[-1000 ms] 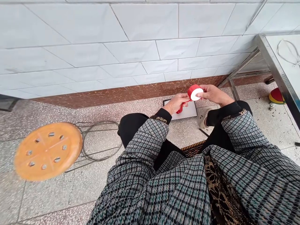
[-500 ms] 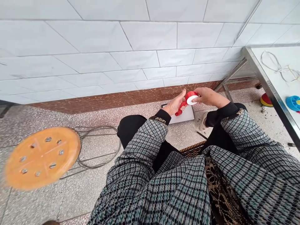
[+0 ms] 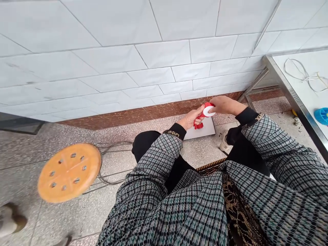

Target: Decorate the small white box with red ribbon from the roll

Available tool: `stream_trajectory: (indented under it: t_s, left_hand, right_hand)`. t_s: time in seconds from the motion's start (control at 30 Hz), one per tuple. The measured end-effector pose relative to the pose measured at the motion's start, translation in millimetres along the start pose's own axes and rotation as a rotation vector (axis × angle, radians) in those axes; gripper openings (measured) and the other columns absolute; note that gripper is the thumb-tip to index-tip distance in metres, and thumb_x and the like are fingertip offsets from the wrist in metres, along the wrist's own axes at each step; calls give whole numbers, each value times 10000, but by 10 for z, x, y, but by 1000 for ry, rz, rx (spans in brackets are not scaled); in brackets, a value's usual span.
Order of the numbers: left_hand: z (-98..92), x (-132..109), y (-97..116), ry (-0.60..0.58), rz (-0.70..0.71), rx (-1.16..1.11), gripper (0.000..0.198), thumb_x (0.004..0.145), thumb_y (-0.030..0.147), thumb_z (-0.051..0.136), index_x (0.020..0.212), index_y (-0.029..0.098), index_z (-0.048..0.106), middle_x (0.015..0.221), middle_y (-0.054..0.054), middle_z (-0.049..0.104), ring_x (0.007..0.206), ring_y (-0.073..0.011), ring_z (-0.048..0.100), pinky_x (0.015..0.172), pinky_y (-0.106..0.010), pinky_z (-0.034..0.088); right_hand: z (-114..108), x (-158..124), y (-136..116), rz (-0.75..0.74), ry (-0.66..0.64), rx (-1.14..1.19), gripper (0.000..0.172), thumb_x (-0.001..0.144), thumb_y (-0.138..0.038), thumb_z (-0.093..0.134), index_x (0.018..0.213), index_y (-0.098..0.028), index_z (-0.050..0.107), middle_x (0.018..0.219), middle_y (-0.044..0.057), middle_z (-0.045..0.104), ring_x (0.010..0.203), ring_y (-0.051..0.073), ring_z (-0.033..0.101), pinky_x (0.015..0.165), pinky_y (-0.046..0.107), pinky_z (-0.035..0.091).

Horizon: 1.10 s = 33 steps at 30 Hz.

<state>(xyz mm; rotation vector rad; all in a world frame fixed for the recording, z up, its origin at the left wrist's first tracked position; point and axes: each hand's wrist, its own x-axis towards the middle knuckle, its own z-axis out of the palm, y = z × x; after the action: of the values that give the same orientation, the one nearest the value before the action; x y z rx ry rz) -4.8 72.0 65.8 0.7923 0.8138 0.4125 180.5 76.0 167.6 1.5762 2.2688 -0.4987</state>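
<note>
Both my hands are on a small red object with a white round face (image 3: 209,112), in front of me at knee height. My left hand (image 3: 191,118) has its fingers closed around the red lower part, and a red end piece (image 3: 198,126) sticks out below the fingers. From the right, my right hand (image 3: 223,104) grips the round part, its thumb on the white face. The exact kind of object cannot be made out. Beneath my hands, a flat white panel with a dark edge (image 3: 208,128) lies on the floor.
An orange round stool (image 3: 69,172) with holes in its seat and metal legs stands at left. At right is a metal-framed table (image 3: 289,80) with a coiled pale cable (image 3: 304,77) and a blue plastic ring (image 3: 321,116). A tiled wall (image 3: 164,54) rises ahead. Someone's shoe (image 3: 10,220) shows at lower left.
My view has turned to the left, so the stool appears further right and the shoe has come into view. Both hands still hold the red object, whose lower end has shifted slightly.
</note>
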Motion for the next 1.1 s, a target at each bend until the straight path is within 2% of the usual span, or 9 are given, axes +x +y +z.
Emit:
stream_trajectory:
  t_s: [0.1,0.2,0.27,0.33,0.4,0.5,0.73,0.9,1.1]
  left_hand:
    - [9,-7,-11,48,12,-48,494,953,588,649,817,113,655,656,21,434,459,-29,222,421,-183,147]
    - [16,-11,-3,111,57,-74,237,903,286,717,768,116,624,663,10,466,497,-49,333,444,-175,231]
    - [13,-12,27,149,77,-50,197,871,195,709,724,123,598,641,19,443,505,-55,354,449,-178,232]
    - [3,-11,74,141,61,0,291,926,304,685,709,133,593,628,28,412,479,-50,295,439,-194,179]
    - [-8,-7,128,117,41,88,458,961,515,656,691,151,584,608,43,358,461,-44,208,440,-218,108]
    - [-9,6,202,119,13,261,598,872,675,726,614,188,493,577,70,260,468,-36,136,477,-255,36]
    - [56,59,267,145,-67,285,685,847,675,758,575,231,312,581,73,207,487,-35,130,515,-284,31]
    - [29,102,191,147,-72,211,629,870,627,759,600,217,364,596,68,237,488,-37,138,499,-274,41]
    - [-41,98,114,156,-41,111,516,921,548,729,672,207,433,627,61,292,485,-40,173,487,-255,66]
  right_hand:
    - [-9,41,104,28,-64,146,274,1011,-344,640,1129,-115,733,881,95,787,847,220,719,688,302,410]
    - [6,62,168,9,-29,117,288,996,-357,659,1128,-117,749,905,108,786,869,231,718,695,307,408]
    - [20,63,175,-5,-1,56,316,994,-370,664,1141,-106,757,964,139,789,927,263,727,718,321,419]
    - [28,53,153,-11,11,4,347,1004,-378,657,1177,-94,756,1046,171,789,1006,302,733,753,339,441]
    - [27,35,107,-13,20,-36,365,1017,-377,648,1216,-89,752,1162,198,775,1094,334,728,799,356,469]
    - [15,-1,2,-17,27,-94,383,1020,-368,662,1254,-76,745,1285,214,741,1183,366,712,857,383,507]
    - [-44,-50,-232,-2,44,-230,409,1007,-331,707,1304,-50,730,1294,236,728,1186,381,718,888,387,527]
    - [-91,0,-220,21,-17,-227,404,1000,-344,707,1281,-57,749,1283,233,740,1189,379,713,883,392,531]
    - [-93,41,-149,20,12,-210,416,1010,-384,669,1261,-62,749,1266,219,751,1170,367,716,847,380,521]
